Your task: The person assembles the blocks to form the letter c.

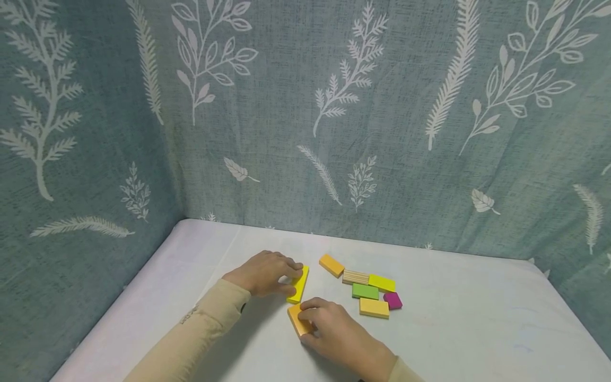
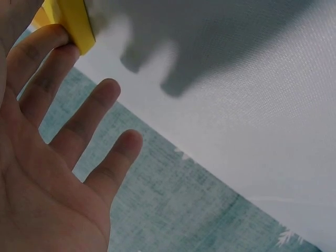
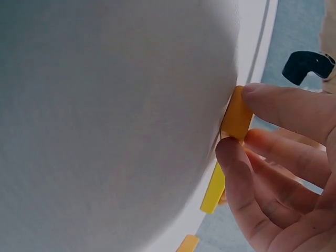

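On the white table, my left hand [image 1: 268, 273] pinches a long yellow block [image 1: 299, 286] with the thumb at its near end and fingers at the far end. In the left wrist view, two fingertips touch that block [image 2: 77, 26], while the other two fingers stretch out free. Just nearer to me, my right hand [image 1: 338, 333] grips an orange block [image 1: 296, 320] between thumb and fingertips. The right wrist view shows this orange block [image 3: 237, 114] close to the yellow one [image 3: 212, 191]. The two blocks lie at an angle, nearly end to end; whether they touch I cannot tell.
Right of my hands lie another orange block [image 1: 331, 266], a striped wooden piece [image 1: 355, 277], a yellow block [image 1: 382, 283], a green block [image 1: 365, 291], a light orange block [image 1: 374, 308] and a magenta piece [image 1: 393, 301]. A leaf-patterned curtain [image 1: 286, 132] hangs behind the table.
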{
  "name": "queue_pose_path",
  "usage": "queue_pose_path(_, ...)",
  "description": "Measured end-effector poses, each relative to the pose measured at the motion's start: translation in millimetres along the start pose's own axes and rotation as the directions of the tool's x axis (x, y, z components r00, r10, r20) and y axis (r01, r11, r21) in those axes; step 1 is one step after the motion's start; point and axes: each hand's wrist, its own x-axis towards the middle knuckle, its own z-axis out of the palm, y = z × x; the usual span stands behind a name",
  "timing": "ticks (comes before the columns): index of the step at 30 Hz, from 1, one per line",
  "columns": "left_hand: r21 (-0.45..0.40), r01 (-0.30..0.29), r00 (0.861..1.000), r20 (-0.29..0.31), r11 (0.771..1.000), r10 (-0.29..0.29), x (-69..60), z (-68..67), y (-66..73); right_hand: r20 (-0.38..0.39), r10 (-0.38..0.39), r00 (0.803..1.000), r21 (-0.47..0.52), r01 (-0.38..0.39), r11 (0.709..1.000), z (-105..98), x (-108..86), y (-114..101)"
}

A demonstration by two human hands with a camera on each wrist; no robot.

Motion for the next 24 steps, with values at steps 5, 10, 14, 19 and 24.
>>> queue_pose_path(5,-0.017,0.014,1.0,-0.001,1.0,-0.014,-0.1,0.6,0.5,0.011,0.02,1.0,0.015,-0.02,1.0,-1.0,2.5,-0.5)
queue_pose_path(10,-0.015,0.02,1.0,0.003,1.0,-0.02,1.3,1.7,-0.1,0.025,0.04,0.999,0.024,-0.041,0.999,-0.9,3.9,-0.2)
queue_pose_path(14,-0.02,0.02,1.0,0.005,1.0,-0.02,1.3,1.9,-0.2,0.027,0.042,0.999,0.014,-0.043,0.999,-1.1,4.1,0.2)
queue_pose_path(19,-0.022,0.021,1.0,0.006,1.0,-0.021,1.6,1.5,0.4,0.022,0.024,0.999,0.007,-0.024,1.0,-2.4,3.8,1.9)
queue_pose_path(24,-0.018,0.028,1.0,0.01,0.999,-0.028,2.5,3.2,-0.1,0.021,0.01,1.0,0.007,-0.01,1.0,-1.8,4.0,3.2)
